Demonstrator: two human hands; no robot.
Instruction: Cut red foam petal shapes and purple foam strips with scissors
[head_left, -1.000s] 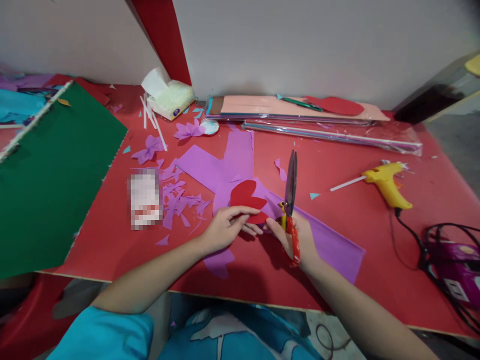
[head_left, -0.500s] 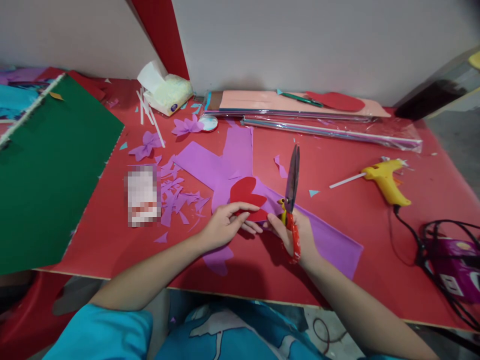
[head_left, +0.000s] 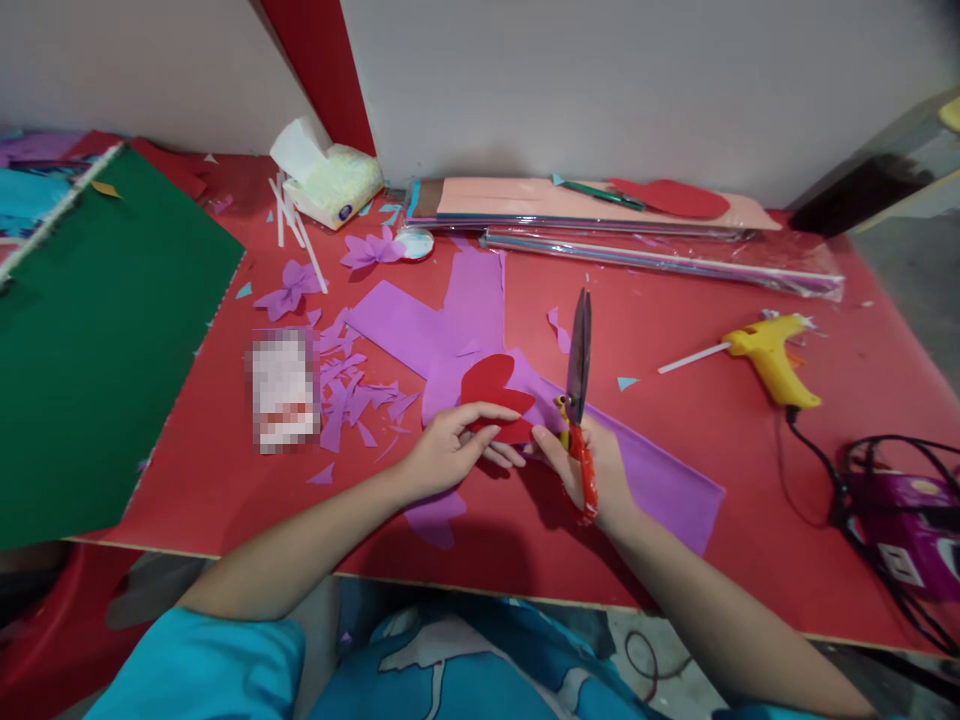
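Note:
My left hand [head_left: 448, 448] pinches a red heart-shaped paper cutout [head_left: 491, 388] that lies over purple paper sheets [head_left: 450, 325] on the red table [head_left: 675, 330]. My right hand [head_left: 596, 470] grips scissors [head_left: 579, 375] with red and yellow handles. Their blades are closed and point up and away from me. The fingertips of that hand also touch the cutout's right edge. Both hands meet near the table's front middle.
Purple scraps [head_left: 356, 395] and paper flowers [head_left: 289, 288] lie at the left. A large green sheet [head_left: 97, 330] covers the far left. A yellow glue gun [head_left: 772, 360] with a cord, a tissue pack [head_left: 330, 180] and wrapped paper sheets [head_left: 600, 215] are further off.
Almost nothing has moved; the view has shifted slightly. The scissors' blades have tilted a little. Both hands remain on the red cutout.

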